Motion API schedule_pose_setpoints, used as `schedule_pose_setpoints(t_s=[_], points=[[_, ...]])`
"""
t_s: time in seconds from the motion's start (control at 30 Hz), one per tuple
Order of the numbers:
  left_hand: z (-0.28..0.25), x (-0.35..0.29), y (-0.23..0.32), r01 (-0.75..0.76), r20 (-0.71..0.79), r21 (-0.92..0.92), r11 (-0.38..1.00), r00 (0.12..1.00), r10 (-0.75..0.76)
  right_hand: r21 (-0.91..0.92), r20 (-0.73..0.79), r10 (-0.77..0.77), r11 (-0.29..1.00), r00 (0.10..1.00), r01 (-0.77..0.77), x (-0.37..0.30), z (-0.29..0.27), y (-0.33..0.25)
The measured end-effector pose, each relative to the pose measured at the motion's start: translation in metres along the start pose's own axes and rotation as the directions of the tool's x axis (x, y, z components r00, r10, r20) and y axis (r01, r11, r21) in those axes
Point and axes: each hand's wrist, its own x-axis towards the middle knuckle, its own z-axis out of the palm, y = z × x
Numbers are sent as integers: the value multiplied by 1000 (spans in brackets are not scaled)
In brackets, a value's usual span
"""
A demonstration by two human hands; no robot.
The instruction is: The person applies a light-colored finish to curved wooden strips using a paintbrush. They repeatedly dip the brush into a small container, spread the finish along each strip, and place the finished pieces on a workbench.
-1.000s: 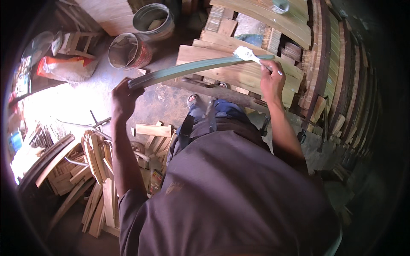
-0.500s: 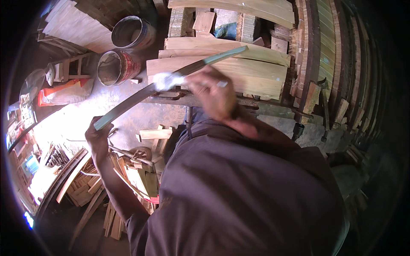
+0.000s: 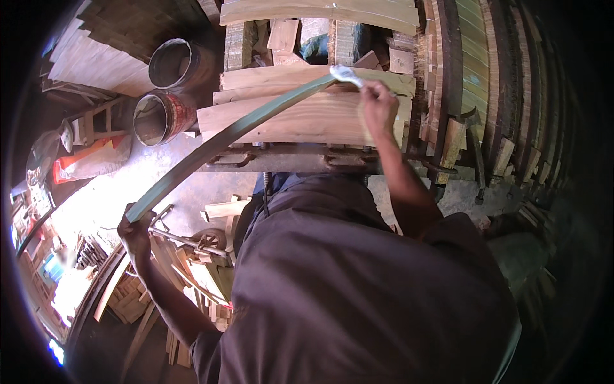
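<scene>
My left hand [image 3: 135, 233] grips the near left end of a long, gently bowed strip [image 3: 224, 133], greyish-green with a browner stretch. The strip slants up to the right, across the bench, and its far end lies beside my right hand [image 3: 380, 107]. That hand is closed on a small white tool with a rounded head [image 3: 346, 74], which meets the strip's far end; its exact kind I cannot make out. Below the strip's right half lie wide pale wooden boards [image 3: 288, 120] with slightly curved edges.
A rusty metal clamp bar [image 3: 288, 159] runs along the bench front. To the right stand long stacked timbers [image 3: 476, 51] and a hammer [image 3: 475, 147]. Two buckets [image 3: 160, 118] sit at the left, near an orange-and-white sack [image 3: 93, 160]. Wood offcuts [image 3: 198, 272] are piled below my left arm.
My right hand has slid the white tool along the strip, from about its middle to the far right end. My left hand still holds the near end; the view has shifted slightly.
</scene>
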Motion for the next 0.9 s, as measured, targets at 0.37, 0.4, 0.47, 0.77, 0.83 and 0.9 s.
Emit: schedule_pose_setpoints(t_s=[0.37, 0.4, 0.47, 0.77, 0.83, 0.9], points=[[-7, 14, -14, 144, -17, -16, 989, 989, -144, 868, 419, 244, 178, 875, -464, -42, 65, -5], [-6, 14, -13, 149, -14, -38, 988, 989, -150, 868, 413, 272, 171, 869, -466, -49, 67, 1], [-6, 17, -14, 166, -13, -20, 986, 986, -166, 889, 320, 357, 208, 878, -409, -59, 61, 17], [-10, 30, -24, 215, -4, 36, 976, 977, -215, 851, 498, 468, -100, 730, -516, -45, 4, 19], [-13, 33, -21, 209, 9, 23, 978, 978, -209, 768, 616, 333, -51, 714, -638, -41, 5, -8], [-14, 35, -21, 220, 11, -19, 975, 975, -220, 728, 620, 375, 50, 689, -683, -38, 15, -16]])
